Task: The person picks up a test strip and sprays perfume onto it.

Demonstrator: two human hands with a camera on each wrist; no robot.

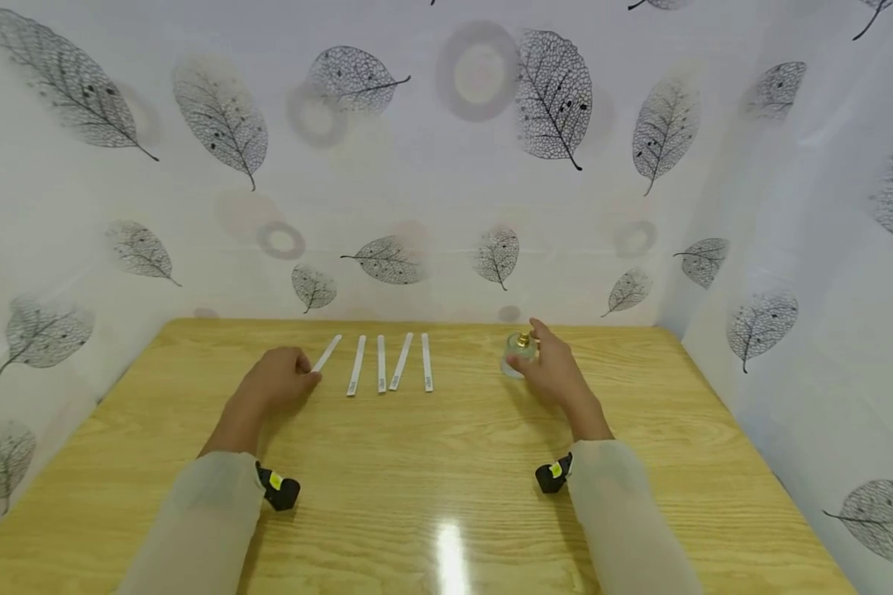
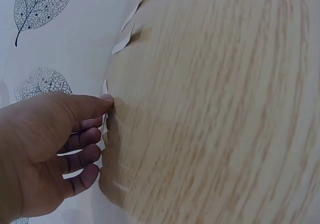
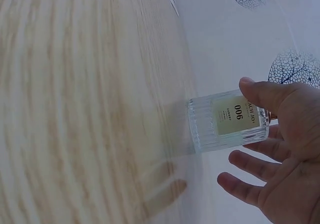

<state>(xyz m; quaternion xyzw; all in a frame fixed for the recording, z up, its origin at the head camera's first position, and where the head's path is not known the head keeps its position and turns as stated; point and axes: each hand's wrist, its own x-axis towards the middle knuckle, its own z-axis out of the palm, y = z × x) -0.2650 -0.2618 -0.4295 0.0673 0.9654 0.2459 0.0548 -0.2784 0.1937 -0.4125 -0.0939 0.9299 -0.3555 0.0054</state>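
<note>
At the left, my left hand (image 1: 279, 378) pinches the near end of a slim white paper strip (image 1: 327, 353) between thumb and fingers. Several more white paper strips (image 1: 382, 364) lie in a loose row to its right, most with small dark print at the near end. On the right, a clear ribbed glass perfume bottle (image 1: 518, 350) with a gold neck stands on the table. My right hand (image 1: 558, 376) holds it from the right side, thumb on the near face and fingers behind. Its label (image 3: 235, 115) reads 006 in the right wrist view.
The wood-grain table (image 1: 417, 463) ends at a white leaf-print curtain (image 1: 432, 190) behind the strips and bottle. The same curtain rises along both sides. A black wrist camera (image 1: 279, 489) sits on the left sleeve, another wrist camera (image 1: 553, 474) on the right.
</note>
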